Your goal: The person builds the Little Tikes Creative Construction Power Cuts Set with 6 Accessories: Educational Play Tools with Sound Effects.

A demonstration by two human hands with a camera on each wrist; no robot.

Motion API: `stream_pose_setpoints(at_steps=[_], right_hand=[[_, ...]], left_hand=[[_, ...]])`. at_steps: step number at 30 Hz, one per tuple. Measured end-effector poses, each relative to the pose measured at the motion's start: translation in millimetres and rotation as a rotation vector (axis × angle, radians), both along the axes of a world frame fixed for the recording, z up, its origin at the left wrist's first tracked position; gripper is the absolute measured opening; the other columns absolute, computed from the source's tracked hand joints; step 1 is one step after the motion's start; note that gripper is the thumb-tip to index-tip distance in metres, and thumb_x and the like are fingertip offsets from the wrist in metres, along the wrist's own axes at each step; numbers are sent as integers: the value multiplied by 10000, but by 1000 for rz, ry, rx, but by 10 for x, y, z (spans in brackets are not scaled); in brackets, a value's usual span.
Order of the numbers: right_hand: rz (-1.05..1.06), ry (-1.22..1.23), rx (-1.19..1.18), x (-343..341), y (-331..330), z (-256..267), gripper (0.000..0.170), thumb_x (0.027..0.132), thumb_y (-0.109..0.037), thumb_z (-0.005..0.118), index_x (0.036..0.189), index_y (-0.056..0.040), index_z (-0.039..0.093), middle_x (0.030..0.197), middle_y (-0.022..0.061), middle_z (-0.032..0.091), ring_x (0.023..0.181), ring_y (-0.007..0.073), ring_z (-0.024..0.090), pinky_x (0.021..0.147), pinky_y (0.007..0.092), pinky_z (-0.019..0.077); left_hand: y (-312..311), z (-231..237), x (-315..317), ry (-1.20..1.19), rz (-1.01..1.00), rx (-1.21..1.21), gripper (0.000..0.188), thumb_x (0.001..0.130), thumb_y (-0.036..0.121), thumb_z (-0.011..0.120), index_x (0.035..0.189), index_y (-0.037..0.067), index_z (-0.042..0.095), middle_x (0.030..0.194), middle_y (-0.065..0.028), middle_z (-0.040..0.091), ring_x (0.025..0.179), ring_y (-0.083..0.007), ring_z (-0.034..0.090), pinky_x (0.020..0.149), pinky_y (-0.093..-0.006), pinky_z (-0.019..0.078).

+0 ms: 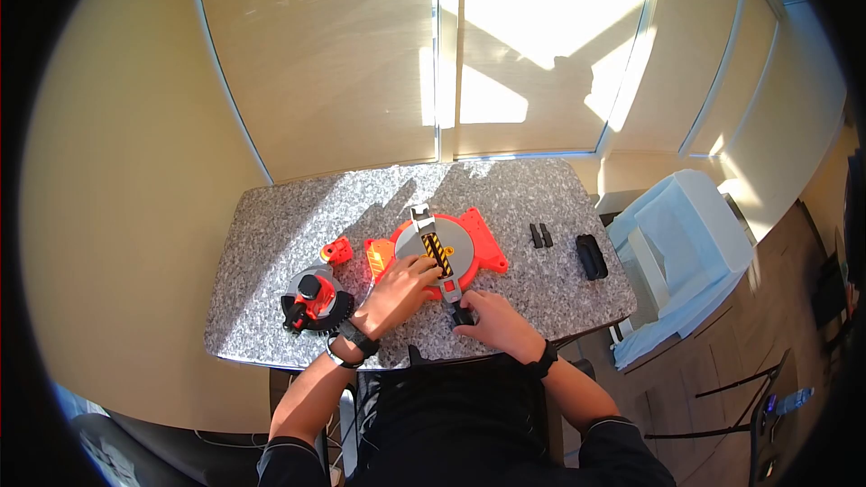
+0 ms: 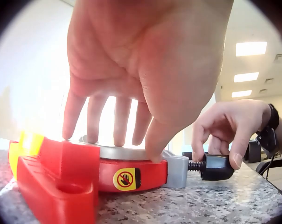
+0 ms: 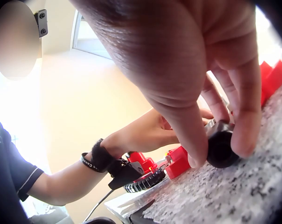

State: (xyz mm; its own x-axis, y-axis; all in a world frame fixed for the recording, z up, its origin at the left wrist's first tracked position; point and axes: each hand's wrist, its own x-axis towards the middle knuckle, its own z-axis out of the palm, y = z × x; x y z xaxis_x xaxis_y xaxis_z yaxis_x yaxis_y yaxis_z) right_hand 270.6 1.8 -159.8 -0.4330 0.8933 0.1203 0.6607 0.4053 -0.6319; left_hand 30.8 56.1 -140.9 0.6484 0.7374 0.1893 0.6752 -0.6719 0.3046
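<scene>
A red toy miter-saw base [image 1: 484, 239] with a grey round turntable [image 1: 408, 246] lies flat on the table, a yellow-and-black striped strip [image 1: 437, 255] across its middle. My left hand [image 1: 397, 293] rests on it from above. In the left wrist view its fingertips press down on the grey disc, and the thumb [image 2: 156, 142] touches the red rim. At the base's near end, my right hand [image 1: 507, 326] pinches a black knob [image 3: 221, 148] between thumb and fingers. A threaded screw [image 2: 195, 166] shows between the knob and the grey arm [image 2: 177, 171].
Left of the base lie a toy saw head with a black toothed rim [image 1: 336, 314] and a small red part [image 1: 337, 251]. Small black pieces [image 1: 541, 235] and a larger black part [image 1: 592, 258] lie at right. A blue-covered chair [image 1: 690, 216] stands beside the granite-patterned table [image 1: 559, 189].
</scene>
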Motion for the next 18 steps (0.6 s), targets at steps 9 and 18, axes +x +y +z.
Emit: stream_pose_setpoints(at_steps=[9, 18], right_hand=[[-17, 29, 67, 9, 13, -120, 436, 778, -253, 873, 1043, -21, 618, 1024, 173, 689, 953, 384, 677, 838, 444, 545], [-37, 53, 57, -1, 15, -149, 433, 772, -260, 880, 1032, -22, 630, 1005, 177, 697, 944, 380, 682, 837, 442, 545]], left_hand=[[82, -238, 33, 103, 218, 56, 811, 921, 365, 724, 1561, 17, 367, 1599, -370, 264, 1464, -607, 248, 1183, -603, 327], [60, -175, 12, 127, 305, -51, 798, 969, 396, 666, 1565, -25, 344, 1580, -430, 231, 1449, -619, 267, 1191, -569, 336]])
